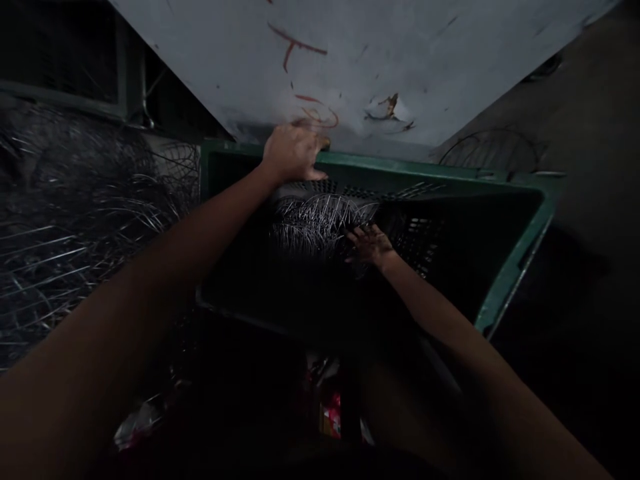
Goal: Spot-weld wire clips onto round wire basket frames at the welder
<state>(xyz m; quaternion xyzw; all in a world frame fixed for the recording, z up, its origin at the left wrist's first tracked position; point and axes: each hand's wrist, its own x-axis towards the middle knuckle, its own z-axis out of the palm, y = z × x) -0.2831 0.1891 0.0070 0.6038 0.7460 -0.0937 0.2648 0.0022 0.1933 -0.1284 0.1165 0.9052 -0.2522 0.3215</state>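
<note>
A green plastic crate (390, 162) with slotted walls lies before me, its dark inside facing me. My left hand (294, 153) is closed over its far rim, with the fingers hooked behind and the thumb on the near side. Inside the crate, toward the back, lies a tangle of thin shiny wire (320, 217). My right hand (371, 245) reaches in with its fingers spread, beside the right end of the wire. Its fingertips look dark, and whether they touch the wire I cannot tell. Deep shadow hides the crate's lower part.
A large pale panel (350, 67) with red marks and a torn spot rises right behind the crate. Heaps of loose wire (90, 200) lie at the left. Behind the crate's right side stands a wire coil (493, 150). Small red scraps (333, 407) show below.
</note>
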